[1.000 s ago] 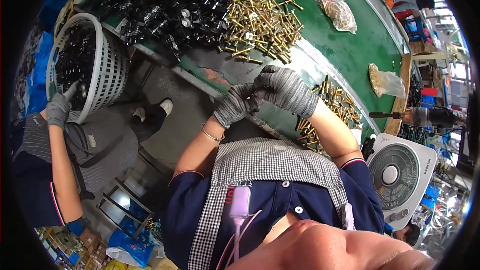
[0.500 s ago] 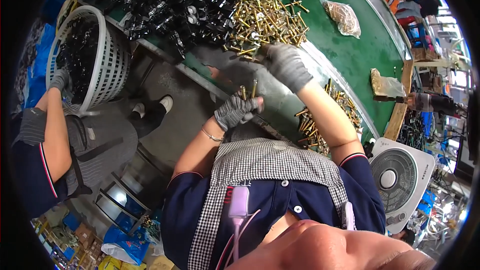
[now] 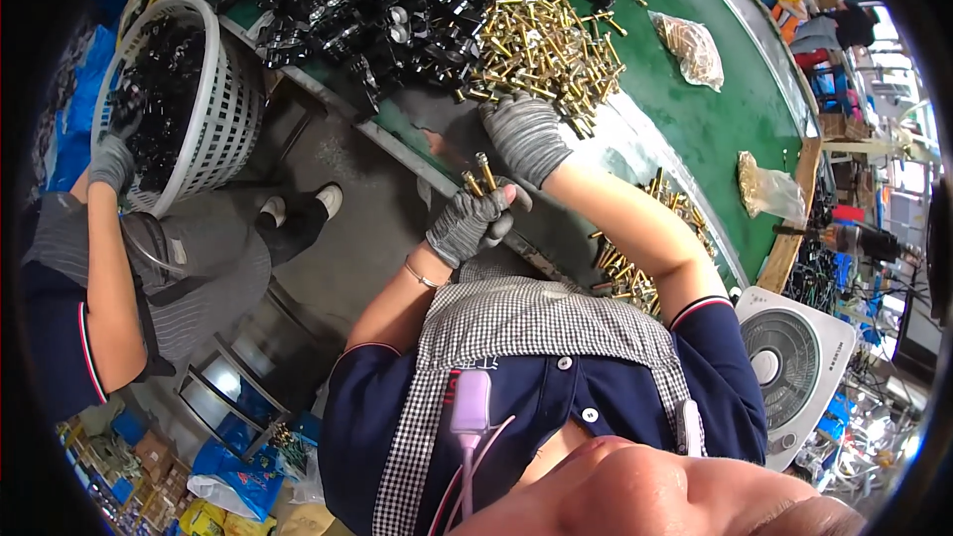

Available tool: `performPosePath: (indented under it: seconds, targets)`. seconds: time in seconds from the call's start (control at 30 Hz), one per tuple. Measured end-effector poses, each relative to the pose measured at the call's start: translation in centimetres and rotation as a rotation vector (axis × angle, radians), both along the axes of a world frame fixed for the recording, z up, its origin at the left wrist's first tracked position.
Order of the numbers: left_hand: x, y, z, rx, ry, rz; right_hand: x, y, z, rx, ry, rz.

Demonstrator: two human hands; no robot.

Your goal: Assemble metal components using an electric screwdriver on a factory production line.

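My left hand (image 3: 469,224), in a grey fingerless-tipped work glove, is closed round a couple of brass-coloured bolts (image 3: 479,175) that stick up between thumb and fingers. My right hand (image 3: 526,139), gloved alike, is at the near edge of a heap of brass-coloured bolts (image 3: 551,50). Its fingers curl down at the bolts, and the fingertips are hidden, so what they hold cannot be made out. Beyond and to the left of the heap lies a big pile of black metal parts (image 3: 367,10).
More bolts (image 3: 630,268) lie by my right forearm on the green table (image 3: 695,139). Plastic bags of small parts (image 3: 687,48) rest farther right, near a box fan (image 3: 789,362). At left, a co-worker's gloved hand (image 3: 111,164) reaches into a white basket (image 3: 213,89) of black parts.
My right hand has moved left along the near edge of the bolt heap. The bolts in my left hand have tilted left. The co-worker's arm has shifted slightly at the basket.
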State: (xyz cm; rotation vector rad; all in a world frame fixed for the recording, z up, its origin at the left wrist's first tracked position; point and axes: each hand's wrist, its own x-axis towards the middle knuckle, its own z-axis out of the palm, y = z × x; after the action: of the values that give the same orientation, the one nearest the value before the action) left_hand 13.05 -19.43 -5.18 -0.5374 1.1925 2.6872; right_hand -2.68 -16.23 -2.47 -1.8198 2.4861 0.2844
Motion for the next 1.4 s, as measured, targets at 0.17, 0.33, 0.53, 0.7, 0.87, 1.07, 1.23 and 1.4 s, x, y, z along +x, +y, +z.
performPosePath:
  seconds: [0.17,0.33,0.53,0.7,0.87,1.07,1.23,1.4]
  targets:
    - [0.4,-0.2,-0.3,-0.001,-0.011,0.055,-0.2,0.0,0.7,-0.095,-0.055,-0.146]
    - [-0.1,0.1,0.3,-0.1,0.067,0.038,-0.3,-1.4,0.1,0.04,0.017,0.025]
    - [1.2,-1.1,-0.3,0.018,0.043,0.181,-1.9,1.7,5.2,-0.152,-0.218,-0.121]
    - [-0.3,-1.9,-1.1,0.088,0.066,0.273,-3.7,6.2,4.0,-0.209,-0.468,-0.168]
    - [-1.8,-1.2,-0.4,-0.182,-0.082,0.287,-3.5,8.0,3.2,-0.208,-0.428,-0.049]
    - [-2.8,-1.0,-3.2,-0.635,-0.135,0.17,-3.1,9.0,4.1,-0.307,-0.498,0.018]
    - [-3.8,0.0,-4.0,-1.011,0.429,0.319,-2.8,8.9,5.6,-0.27,-0.689,0.094]
    - [-2.9,-0.5,-0.2,-0.292,0.058,-0.376,-2.0,8.7,6.3,-0.317,-0.84,0.13]
